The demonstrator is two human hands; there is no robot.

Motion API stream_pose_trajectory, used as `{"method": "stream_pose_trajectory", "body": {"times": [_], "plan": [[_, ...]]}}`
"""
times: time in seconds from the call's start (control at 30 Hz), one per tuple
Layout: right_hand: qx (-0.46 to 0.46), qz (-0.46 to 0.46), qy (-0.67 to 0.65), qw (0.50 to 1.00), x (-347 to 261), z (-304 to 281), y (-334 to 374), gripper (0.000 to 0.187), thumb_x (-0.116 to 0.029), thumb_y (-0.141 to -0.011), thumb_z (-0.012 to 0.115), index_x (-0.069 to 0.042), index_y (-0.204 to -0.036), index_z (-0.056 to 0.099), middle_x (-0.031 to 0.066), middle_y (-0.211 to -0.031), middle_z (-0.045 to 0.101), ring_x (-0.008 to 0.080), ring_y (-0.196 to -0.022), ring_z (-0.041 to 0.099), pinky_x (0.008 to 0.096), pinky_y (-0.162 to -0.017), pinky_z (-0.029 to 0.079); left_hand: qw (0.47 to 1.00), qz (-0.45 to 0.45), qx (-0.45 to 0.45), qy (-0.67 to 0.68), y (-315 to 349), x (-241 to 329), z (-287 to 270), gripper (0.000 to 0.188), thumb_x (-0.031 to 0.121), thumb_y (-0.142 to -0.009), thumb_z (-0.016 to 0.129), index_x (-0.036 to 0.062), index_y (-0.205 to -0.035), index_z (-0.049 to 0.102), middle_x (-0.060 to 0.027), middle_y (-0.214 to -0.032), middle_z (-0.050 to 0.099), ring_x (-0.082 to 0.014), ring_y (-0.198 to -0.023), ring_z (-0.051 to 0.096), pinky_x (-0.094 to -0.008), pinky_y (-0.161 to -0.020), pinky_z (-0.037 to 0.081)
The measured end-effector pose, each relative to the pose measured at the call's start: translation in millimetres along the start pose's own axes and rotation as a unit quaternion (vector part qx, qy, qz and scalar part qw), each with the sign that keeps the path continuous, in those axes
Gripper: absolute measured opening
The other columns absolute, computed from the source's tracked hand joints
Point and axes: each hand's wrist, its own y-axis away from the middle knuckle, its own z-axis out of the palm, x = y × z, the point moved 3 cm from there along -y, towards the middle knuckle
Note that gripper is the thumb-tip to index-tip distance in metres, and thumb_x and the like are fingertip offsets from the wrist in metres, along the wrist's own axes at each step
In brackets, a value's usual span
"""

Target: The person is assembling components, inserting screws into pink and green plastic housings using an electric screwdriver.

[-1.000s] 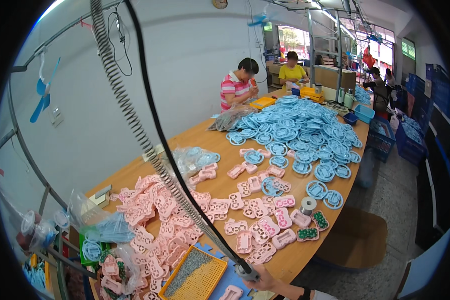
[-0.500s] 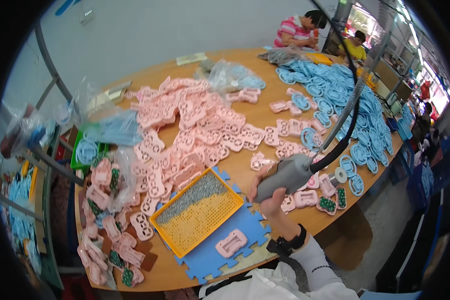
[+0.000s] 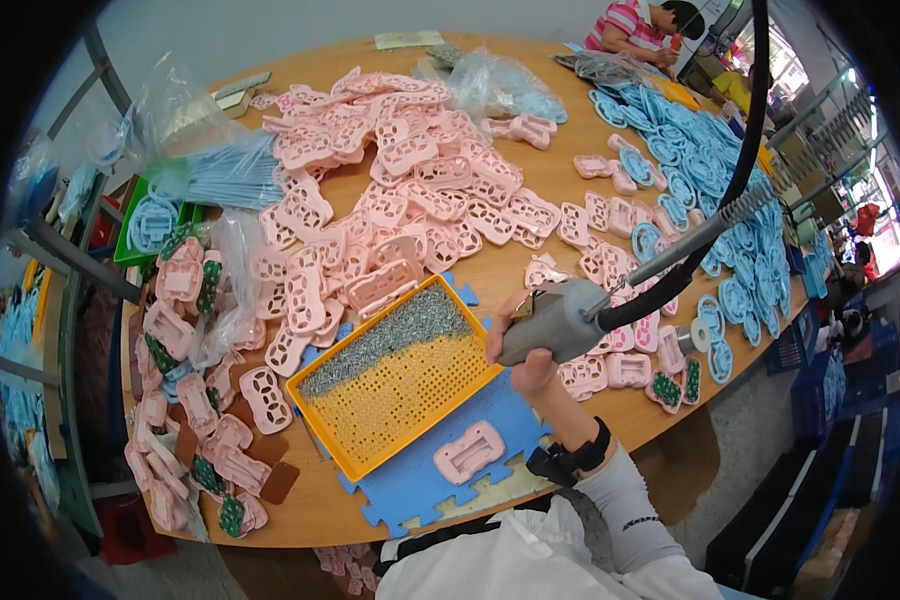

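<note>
Grasping a grey corded tool (image 3: 558, 325), the right hand (image 3: 538, 378) has its fingers wrapped around the body near the yellow tray's (image 3: 430, 424) right corner. A pink shell (image 3: 470, 452) lies near the blue mat's (image 3: 510, 415) lower edge. How the left hand's fingers stand, I cannot tell from this view.

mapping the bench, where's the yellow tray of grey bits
In the head view, the yellow tray sits left of the right hand, on the blue mat, with pink parts beyond.

Grey tool (image 3: 560, 325); yellow tray (image 3: 385, 405); blue mat (image 3: 400, 498); pale-pink casing (image 3: 470, 452); pink-and-white striped shirt (image 3: 625, 22)
</note>
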Motion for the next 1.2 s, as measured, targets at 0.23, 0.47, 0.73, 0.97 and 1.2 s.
{"method": "stream_pose_trajectory", "body": {"times": [0.23, 0.47, 0.73, 0.97, 1.2], "plan": [[-0.003, -0.002, 0.031, 1.000, 4.0, -6.3, 0.5, 0.076, -0.074, -0.070, 0.054, -0.005, -0.101, 0.044, 0.0037, -0.060, 0.049, 0.0112, -0.047, 0.049, 0.0212, -0.044, 0.040, 0.998, 0.028, -0.041, -0.024, -10.9, -9.5, -4.9, 0.025, 0.027, -0.083, 0.054, 0.0073, -0.096, 0.063, -0.0133, -0.091, 0.061, -0.0261, -0.078, 0.058, -0.0364, -0.071, 0.046], [-0.010, 0.009, 0.025, 1.000, 4.5, -5.5, 0.0, 0.076, -0.074, -0.070, 0.055, -0.005, -0.101, 0.043, 0.0032, -0.061, 0.048, 0.0114, -0.047, 0.049, 0.0216, -0.045, 0.040, 0.995, 0.050, -0.073, -0.049, -15.9, -7.3, -11.4, 0.025, 0.027, -0.082, 0.056, 0.0081, -0.097, 0.063, -0.0140, -0.094, 0.062, -0.0273, -0.080, 0.059, -0.0371, -0.073, 0.047], [-0.021, 0.011, 0.051, 0.998, 10.8, -3.6, 7.7, 0.077, -0.074, -0.069, 0.056, -0.005, -0.101, 0.043, 0.0038, -0.061, 0.049, 0.0114, -0.049, 0.050, 0.0216, -0.045, 0.040, 0.988, 0.085, -0.100, -0.083, -25.5, -1.2, -24.4, 0.026, 0.026, -0.080, 0.058, 0.0092, -0.099, 0.063, -0.0148, -0.097, 0.063, -0.0288, -0.083, 0.060, -0.0378, -0.074, 0.047], [0.005, -0.021, 0.041, 0.999, -29.9, 2.8, 2.5, 0.085, -0.081, -0.065, 0.050, -0.004, -0.102, 0.043, 0.0052, -0.056, 0.048, 0.0141, -0.044, 0.049, 0.0249, -0.041, 0.041, 0.982, 0.114, -0.115, -0.100, -29.7, 13.6, -32.5, 0.028, 0.025, -0.078, 0.060, 0.0100, -0.101, 0.064, -0.0155, -0.100, 0.063, -0.0300, -0.085, 0.060, -0.0385, -0.076, 0.047], [-0.050, -0.024, -0.110, 0.992, -90.6, 26.3, 56.7, 0.077, -0.077, -0.072, 0.047, -0.003, -0.094, 0.040, 0.0094, -0.055, 0.051, 0.0194, -0.041, 0.049, 0.0293, -0.037, 0.041, 0.888, 0.243, 0.379, -0.096, -48.7, 122.9, -119.6, 0.031, 0.013, -0.070, 0.072, 0.0059, -0.099, 0.064, -0.0097, -0.089, 0.062, -0.0258, -0.082, 0.061, -0.0331, -0.068, 0.049]]}}
